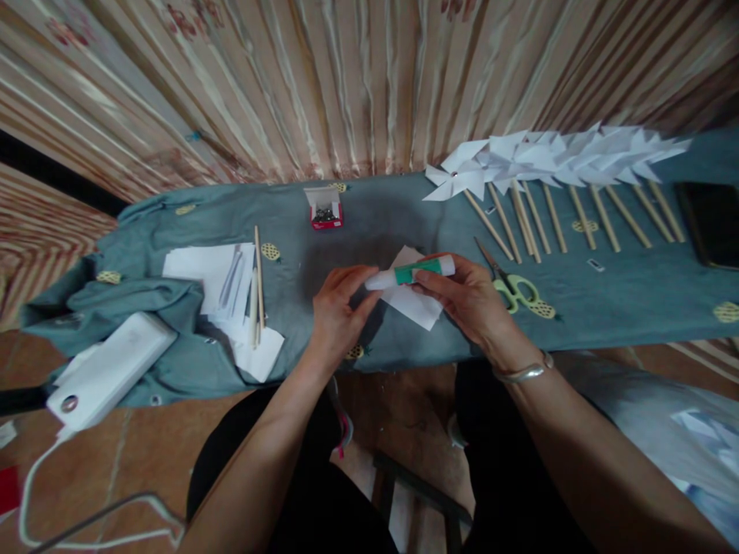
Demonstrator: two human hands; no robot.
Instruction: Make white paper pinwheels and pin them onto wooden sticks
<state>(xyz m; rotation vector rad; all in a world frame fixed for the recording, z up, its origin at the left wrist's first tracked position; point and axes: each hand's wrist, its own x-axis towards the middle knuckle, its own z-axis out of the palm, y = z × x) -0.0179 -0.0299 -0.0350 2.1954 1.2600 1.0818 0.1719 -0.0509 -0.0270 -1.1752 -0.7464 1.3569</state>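
Observation:
A white glue stick (419, 271) with a green label lies level between my two hands, above the cloth. My right hand (470, 296) wraps its fingers round the labelled body. With thumb and fingers, my left hand (343, 308) pinches the white cap end. Beneath the glue stick, a piece of white paper (419, 305) rests on the cloth, partly covered by my right hand. Just right of that hand lie scissors (516, 291) with light green handles, their blades pointing away from me.
White paper pinwheels (519, 158) on wooden sticks line the back right, near a dark phone (710, 223). A red box (326, 211) of small metal pins stands open at the back. Paper sheets (202, 265), loose sticks (259, 277) and a white power bank (109, 369) with a cable are left.

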